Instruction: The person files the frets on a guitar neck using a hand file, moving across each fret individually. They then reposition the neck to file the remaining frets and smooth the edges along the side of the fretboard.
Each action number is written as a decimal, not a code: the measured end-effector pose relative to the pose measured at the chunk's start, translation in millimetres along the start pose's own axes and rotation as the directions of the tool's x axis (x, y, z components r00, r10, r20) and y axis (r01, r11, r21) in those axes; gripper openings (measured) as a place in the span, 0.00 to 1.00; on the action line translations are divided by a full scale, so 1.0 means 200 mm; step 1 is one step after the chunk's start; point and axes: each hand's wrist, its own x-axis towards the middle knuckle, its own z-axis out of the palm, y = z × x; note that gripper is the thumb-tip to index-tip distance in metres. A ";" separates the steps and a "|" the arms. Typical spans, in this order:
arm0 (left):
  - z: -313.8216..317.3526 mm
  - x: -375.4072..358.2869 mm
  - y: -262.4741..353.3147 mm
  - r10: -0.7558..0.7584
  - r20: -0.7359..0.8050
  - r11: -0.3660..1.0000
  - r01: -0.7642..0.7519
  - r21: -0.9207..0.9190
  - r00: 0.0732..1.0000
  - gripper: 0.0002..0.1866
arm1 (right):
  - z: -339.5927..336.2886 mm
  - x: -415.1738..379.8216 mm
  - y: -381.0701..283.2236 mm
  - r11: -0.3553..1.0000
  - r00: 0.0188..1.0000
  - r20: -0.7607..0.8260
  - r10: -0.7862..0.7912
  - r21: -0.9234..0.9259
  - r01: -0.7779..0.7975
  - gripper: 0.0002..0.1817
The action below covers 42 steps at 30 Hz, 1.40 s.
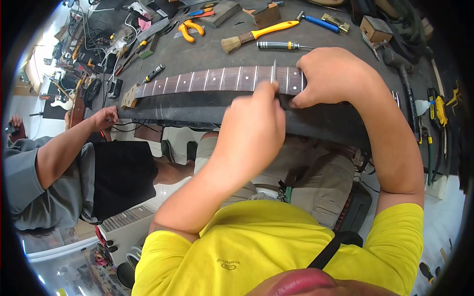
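Note:
A guitar neck [197,81] with a dark fretboard, metal fretwires and dot inlays lies across the dark workbench, its light headstock [130,96] at the left. My left hand [254,126] is closed in a pinch on a thin metal tool [274,70], which stands over the frets near the neck's right end. The tool's lower part is hidden by my fingers, and the hand is slightly blurred. My right hand [328,74] grips the right end of the neck, thumb on the near edge and fingers at the far edge.
Beyond the neck lie a yellow-handled brush [266,31], a screwdriver [279,45], orange-handled pliers [190,30] and a blue-handled hammer [321,23]. A small screwdriver [154,73] is near the headstock. A co-worker's hand [105,117] touches the bench's left edge. Tools hang at right.

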 end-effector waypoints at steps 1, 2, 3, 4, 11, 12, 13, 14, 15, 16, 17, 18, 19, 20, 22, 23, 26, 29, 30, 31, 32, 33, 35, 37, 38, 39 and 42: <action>0.00 0.06 -0.01 -0.046 0.031 0.999 0.046 0.003 0.998 0.12 | 0.00 -0.01 -0.01 1.000 1.000 0.003 0.002 -0.001 -0.002 0.33; 0.01 0.04 0.00 -0.044 0.031 0.999 0.044 -0.002 0.999 0.12 | -0.01 -0.02 -0.01 1.000 1.000 -0.004 -0.002 -0.006 0.002 0.32; 0.01 0.00 0.00 -0.042 0.006 0.999 0.042 -0.003 0.999 0.13 | -0.02 -0.02 -0.01 1.000 1.000 -0.013 -0.008 -0.014 0.008 0.31; -0.01 -0.05 0.02 -0.042 -0.013 0.999 0.042 -0.001 0.999 0.13 | -0.02 -0.02 -0.01 1.000 1.000 -0.013 -0.006 -0.014 0.005 0.31; -0.01 0.07 -0.01 -0.015 0.022 1.000 0.014 0.019 1.000 0.14 | 0.00 0.00 0.00 1.000 0.999 -0.021 -0.026 -0.004 0.026 0.31; 0.00 0.09 -0.01 0.014 0.029 0.999 -0.015 0.052 0.999 0.14 | -0.01 -0.01 -0.01 1.000 1.000 0.007 0.000 -0.007 0.000 0.31; 0.00 0.05 0.00 -0.003 0.021 1.000 0.003 0.026 1.000 0.14 | -0.01 -0.01 -0.01 1.000 1.000 0.009 0.002 -0.012 -0.002 0.31; -0.03 -0.03 0.04 -0.002 0.021 1.000 0.002 0.023 1.000 0.14 | -0.01 -0.01 0.00 1.000 1.000 0.002 -0.007 0.006 0.007 0.31; -0.06 -0.11 0.09 -0.096 0.083 0.995 0.094 0.030 0.992 0.14 | 0.00 -0.02 0.01 0.999 1.000 -0.010 -0.012 0.030 0.012 0.31; -0.08 -0.14 0.11 -0.189 0.149 0.982 0.185 0.045 0.971 0.14 | 0.00 -0.02 0.01 0.999 1.000 -0.011 -0.005 0.040 0.006 0.31; -0.08 -0.14 0.12 -0.204 0.153 0.979 0.200 0.046 0.967 0.13 | 0.00 -0.02 0.01 0.999 1.000 -0.008 -0.008 0.032 0.008 0.31; -0.07 -0.11 0.10 -0.210 0.154 0.978 0.205 0.049 0.966 0.13 | -0.01 -0.01 0.00 1.000 1.000 -0.004 -0.018 0.017 0.018 0.31; -0.04 -0.05 0.06 -0.124 0.093 0.992 0.120 0.050 0.988 0.13 | 0.00 -0.01 -0.01 1.000 1.000 0.001 -0.027 0.016 0.027 0.31; -0.01 0.02 0.02 -0.029 0.028 0.998 0.027 0.057 0.999 0.12 | 0.00 -0.01 -0.01 1.000 1.000 -0.008 -0.020 -0.001 0.020 0.31; 0.00 0.07 -0.01 0.001 0.011 0.996 -0.002 0.089 1.000 0.11 | -0.01 -0.02 -0.01 1.000 1.000 -0.017 -0.008 -0.025 0.007 0.31; 0.00 0.04 0.00 -0.037 0.014 0.998 0.036 0.045 0.999 0.11 | -0.02 -0.02 -0.01 1.000 1.000 -0.003 -0.008 0.007 0.008 0.31; -0.06 -0.18 0.05 -0.040 0.100 0.999 0.038 0.021 0.994 0.16 | 0.01 0.00 0.02 1.000 1.000 -0.014 -0.012 0.018 0.012 0.31; -0.07 -0.17 0.07 -0.059 0.112 0.998 0.060 -0.008 0.992 0.15 | 0.02 0.00 0.02 1.000 1.000 -0.010 -0.019 0.010 0.019 0.32; -0.04 -0.08 0.04 -0.034 0.088 0.999 0.034 0.004 0.996 0.14 | 0.01 0.00 0.01 1.000 1.000 -0.005 -0.011 0.022 0.011 0.32; 0.01 0.01 0.00 0.026 0.026 0.999 -0.026 0.032 0.999 0.12 | 0.00 0.00 -0.01 1.000 1.000 -0.006 -0.016 0.018 0.016 0.32; 0.01 0.05 -0.02 0.024 0.022 0.999 -0.025 0.033 0.999 0.12 | -0.01 -0.01 -0.02 1.000 1.000 0.006 0.003 0.018 -0.004 0.32; 0.01 0.08 -0.03 0.020 0.027 0.999 -0.021 0.034 0.999 0.12 | -0.02 -0.01 -0.02 1.000 0.999 0.019 0.025 0.016 -0.025 0.32; 0.02 0.03 -0.01 0.008 0.005 1.000 -0.008 0.016 1.000 0.14 | -0.02 -0.01 -0.02 1.000 1.000 0.018 0.010 0.017 -0.010 0.32; -0.02 -0.21 0.03 0.001 0.043 1.000 -0.001 0.020 0.999 0.15 | -0.01 -0.01 0.00 0.999 1.000 0.003 0.005 0.037 -0.005 0.31; -0.03 -0.28 0.05 -0.010 0.086 1.000 0.008 0.023 0.996 0.17 | 0.00 0.00 0.01 1.000 1.000 -0.021 -0.006 0.021 0.007 0.31; -0.05 -0.28 0.08 -0.033 0.105 0.999 0.031 0.023 0.994 0.18 | 0.02 0.00 0.01 1.000 0.999 -0.041 -0.017 0.005 0.018 0.31; -0.04 -0.11 0.03 -0.017 0.102 1.000 0.016 0.010 0.995 0.17 | 0.02 0.00 0.01 0.999 0.999 -0.031 -0.030 0.030 0.031 0.31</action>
